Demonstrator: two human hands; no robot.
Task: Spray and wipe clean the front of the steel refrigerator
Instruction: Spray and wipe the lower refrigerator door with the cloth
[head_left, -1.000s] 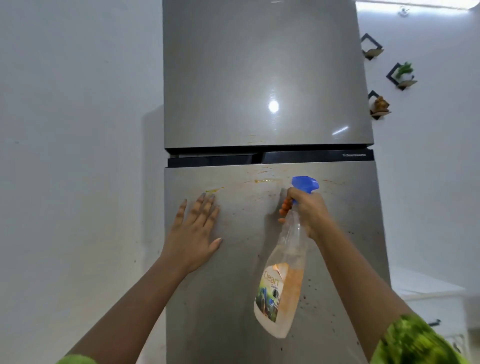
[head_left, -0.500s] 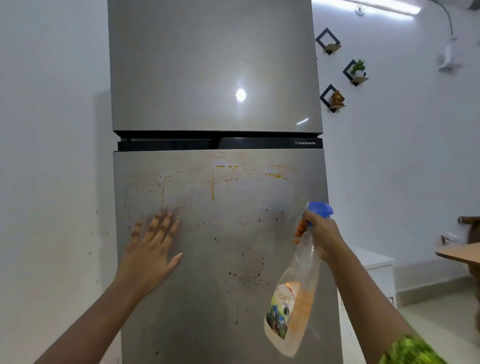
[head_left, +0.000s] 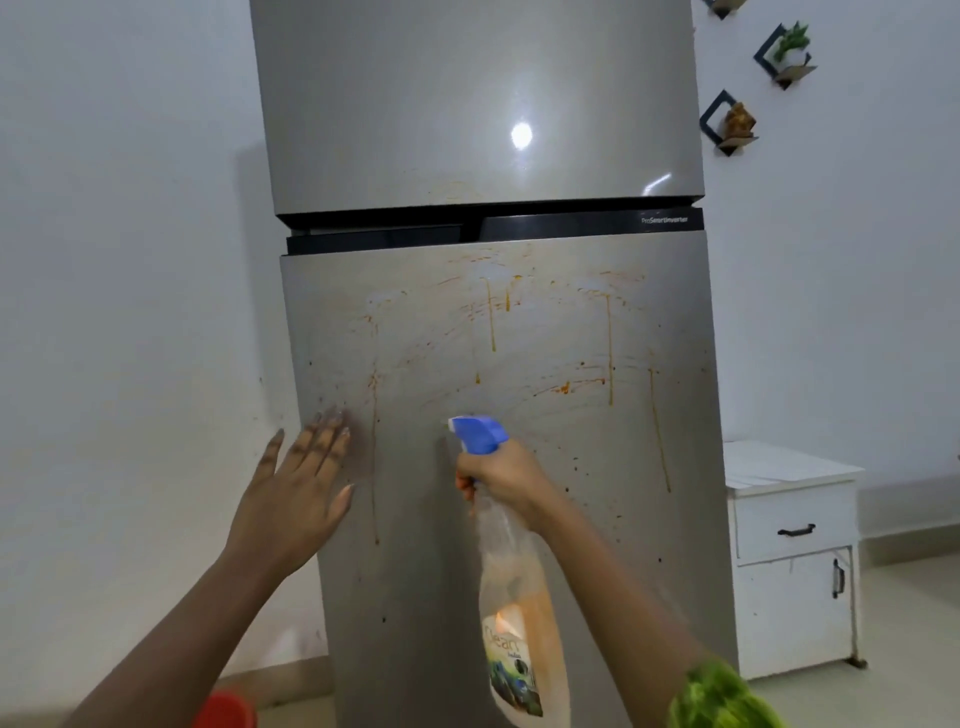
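Fridge (head_left: 483, 130): lower door streaked w/ orange drips. Bottle (head_left: 519, 623) gripped at neck by R hand (head_left: 501, 480). L hand (head_left: 296, 499) spread flat, held at door's left edge.

The lower door of the refrigerator (head_left: 545, 322) is unobstructed across its upper and right portions. The left hand (head_left: 298, 499), spread flat at the door's left edge, and the right hand (head_left: 501, 478) gripping the spray bottle (head_left: 519, 623) occupy the centre. The white cabinet (head_left: 795, 551) stands just beside the right side; the left side is bounded by the wall (head_left: 130, 260).
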